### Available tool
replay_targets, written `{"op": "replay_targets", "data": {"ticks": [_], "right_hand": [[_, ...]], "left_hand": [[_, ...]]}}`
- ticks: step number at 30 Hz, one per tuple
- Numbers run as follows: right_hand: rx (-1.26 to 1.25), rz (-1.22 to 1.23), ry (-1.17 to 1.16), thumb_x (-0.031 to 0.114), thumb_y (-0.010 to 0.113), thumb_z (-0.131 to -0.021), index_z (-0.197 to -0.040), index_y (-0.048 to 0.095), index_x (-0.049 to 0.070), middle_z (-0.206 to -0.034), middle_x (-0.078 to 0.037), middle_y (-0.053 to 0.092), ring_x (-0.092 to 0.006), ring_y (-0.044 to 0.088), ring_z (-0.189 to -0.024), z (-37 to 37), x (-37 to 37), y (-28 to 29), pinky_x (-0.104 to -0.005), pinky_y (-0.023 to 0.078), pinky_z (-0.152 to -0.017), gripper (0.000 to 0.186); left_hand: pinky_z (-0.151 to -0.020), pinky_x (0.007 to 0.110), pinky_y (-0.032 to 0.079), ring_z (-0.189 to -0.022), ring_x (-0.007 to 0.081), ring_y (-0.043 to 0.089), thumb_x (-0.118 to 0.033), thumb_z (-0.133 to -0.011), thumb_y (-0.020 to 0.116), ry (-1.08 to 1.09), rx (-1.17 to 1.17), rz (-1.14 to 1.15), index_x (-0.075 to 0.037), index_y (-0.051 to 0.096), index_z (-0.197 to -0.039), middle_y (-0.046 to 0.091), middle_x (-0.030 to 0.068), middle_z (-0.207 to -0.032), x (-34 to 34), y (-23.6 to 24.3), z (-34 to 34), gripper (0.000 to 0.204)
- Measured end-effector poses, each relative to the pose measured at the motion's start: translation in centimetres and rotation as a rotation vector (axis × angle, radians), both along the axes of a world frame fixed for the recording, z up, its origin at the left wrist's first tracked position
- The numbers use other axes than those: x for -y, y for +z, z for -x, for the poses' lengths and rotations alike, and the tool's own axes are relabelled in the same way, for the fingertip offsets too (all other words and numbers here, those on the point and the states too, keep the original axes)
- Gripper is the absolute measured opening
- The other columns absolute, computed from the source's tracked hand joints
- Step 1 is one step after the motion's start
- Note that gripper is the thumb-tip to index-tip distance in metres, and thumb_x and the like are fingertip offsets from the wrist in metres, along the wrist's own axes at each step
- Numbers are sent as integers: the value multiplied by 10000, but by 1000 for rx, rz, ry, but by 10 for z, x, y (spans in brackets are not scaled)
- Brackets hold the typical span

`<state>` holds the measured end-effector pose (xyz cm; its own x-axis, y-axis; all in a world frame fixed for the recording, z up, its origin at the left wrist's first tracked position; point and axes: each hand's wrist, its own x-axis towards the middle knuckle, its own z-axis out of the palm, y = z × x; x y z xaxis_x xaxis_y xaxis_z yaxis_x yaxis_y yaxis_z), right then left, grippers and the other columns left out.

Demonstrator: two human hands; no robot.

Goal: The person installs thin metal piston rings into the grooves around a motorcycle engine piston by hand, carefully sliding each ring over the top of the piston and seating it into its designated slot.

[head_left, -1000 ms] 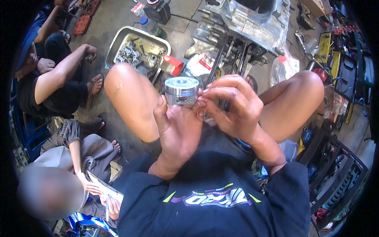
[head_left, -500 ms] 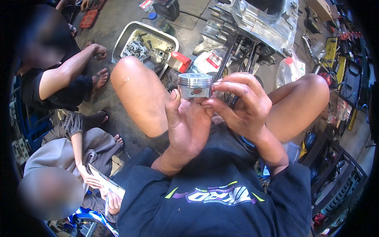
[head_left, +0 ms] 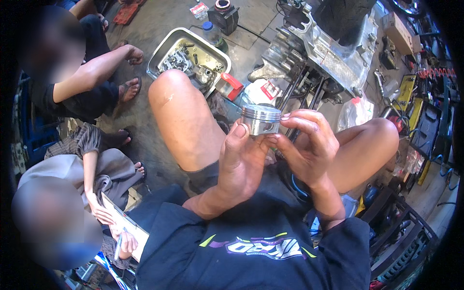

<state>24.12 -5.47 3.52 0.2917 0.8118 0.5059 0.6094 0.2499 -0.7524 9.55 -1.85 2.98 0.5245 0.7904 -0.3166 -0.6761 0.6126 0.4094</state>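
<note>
A silver piston point(head_left: 261, 121) stands upright, crown uppermost, in a person's hands amid a cluttered workshop; the left hand point(head_left: 244, 166) clasps it from the left, thumb against its side and fingers beneath; the right hand point(head_left: 311, 142) meets its right edge with bent index finger and thumb, their tips apart, though whether they pinch it cannot be told; the piston is held out in front of a black shirt point(head_left: 183, 256); beyond it sits a pale basin point(head_left: 209, 57) of metal parts point(head_left: 179, 60), a red-and-white box point(head_left: 228, 87) just beside, with a large metal engine casing point(head_left: 333, 48) to the right; at left, a co-worker point(head_left: 96, 169) holds a pen point(head_left: 118, 247) over a clipboard point(head_left: 137, 237)
</note>
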Motion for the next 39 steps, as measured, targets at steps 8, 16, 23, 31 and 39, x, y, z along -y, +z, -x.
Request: {"op": "replay_targets", "data": {"ticks": [8,16,23,31,39], "right_hand": [[82,16,-34,26,853,-731,-1028,699,40,-974,-114,703,-256,693,-872,5,3,8,-346,568,-770,334],[188,-85,-7,-22,849,-718,-1053,696,9,-979,-140,690,-286,686,-881,12,3,15,-391,576,-787,370],[229,-114,68,-73,792,-746,-1039,725,-15,-985,-162,703,-312,699,-892,12,0,21,-412,581,-790,306],[49,20,83,35,844,-729,-1032,738,-20,-988,-168,710,-324,693,-915,2,2,39,-411,568,-822,326],[36,27,124,18,829,-743,-1007,738,-23,-973,-168,712,-313,694,-913,5,-2,35,-400,565,-828,283]], "left_hand": [[-974,380,500,-1092,229,618,-307,-944,649,119,-199,-144,-16,453,-1229,615,149,-1177,3,1,-6,452],[-995,362,494,-1135,205,590,-26,-910,690,184,-102,-202,-36,395,-1210,571,146,-1203,1,-1,-2,422],[-1003,344,450,-1135,174,523,0,-840,751,277,-264,-371,-53,398,-1207,474,94,-1168,0,4,-3,512],[-884,306,480,-1039,167,518,-70,-764,855,205,-490,-702,-11,426,-1203,433,100,-1112,-7,-3,8,616],[-853,338,501,-987,226,567,-124,-693,903,340,-705,-917,-8,523,-1176,520,142,-1084,-14,-9,13,625]]}}
